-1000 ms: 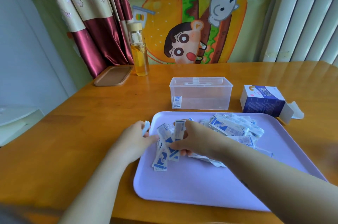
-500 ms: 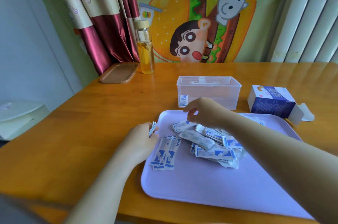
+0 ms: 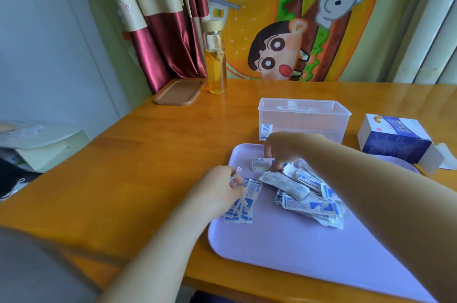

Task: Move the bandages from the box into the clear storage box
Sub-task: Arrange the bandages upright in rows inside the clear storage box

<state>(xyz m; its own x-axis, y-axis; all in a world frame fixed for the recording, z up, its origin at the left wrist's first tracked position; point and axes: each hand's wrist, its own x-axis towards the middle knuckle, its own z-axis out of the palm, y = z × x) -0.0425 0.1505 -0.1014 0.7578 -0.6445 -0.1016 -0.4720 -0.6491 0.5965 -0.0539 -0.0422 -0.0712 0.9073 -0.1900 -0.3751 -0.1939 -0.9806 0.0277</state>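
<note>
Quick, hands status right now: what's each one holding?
Left hand: holds a small stack of bandages.
Right hand: fingers curled onto a bandage on the tray; grip unclear.

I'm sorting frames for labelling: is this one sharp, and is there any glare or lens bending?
Head view: the bandages on the tray are sharp enough to read as blue-and-white packets; the near left forearm and the bottom-left corner are smeared; soft glare lies on the far side of the table; wide-angle bending tilts the curtain.

bandages [image 3: 309, 194] on tray [image 3: 296, 248] | storage box [image 3: 304, 119] behind tray | box [image 3: 395, 144] right of storage box
</note>
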